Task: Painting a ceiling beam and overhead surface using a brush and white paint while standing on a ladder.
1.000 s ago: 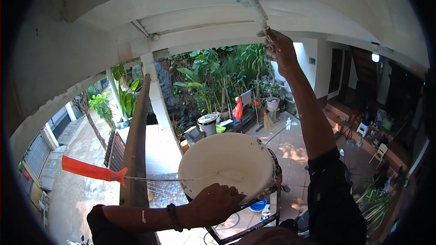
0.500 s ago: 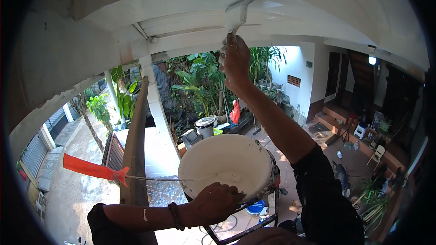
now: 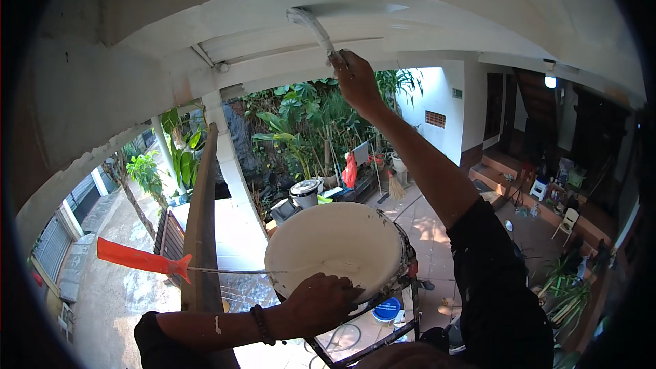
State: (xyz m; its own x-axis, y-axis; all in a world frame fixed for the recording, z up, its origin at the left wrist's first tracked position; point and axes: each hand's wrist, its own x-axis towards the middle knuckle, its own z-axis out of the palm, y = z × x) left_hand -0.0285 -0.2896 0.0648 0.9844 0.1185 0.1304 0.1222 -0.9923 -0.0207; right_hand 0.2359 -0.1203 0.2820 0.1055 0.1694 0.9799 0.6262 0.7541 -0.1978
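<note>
Now farther left, the right hand (image 3: 352,75) clutches the tool (image 3: 316,30) by the ceiling (image 3: 232,10); the left hand (image 3: 321,304) still grips the tub (image 3: 307,236)

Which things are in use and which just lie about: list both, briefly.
Apparently in use:
pale, broad-headed tool, held in the right hand
large, round, cream-coloured container, left hand at its near rim

Apparently just lying about:
straw-coloured broom
round, blue-topped tub
small, cream-coloured chair
</note>
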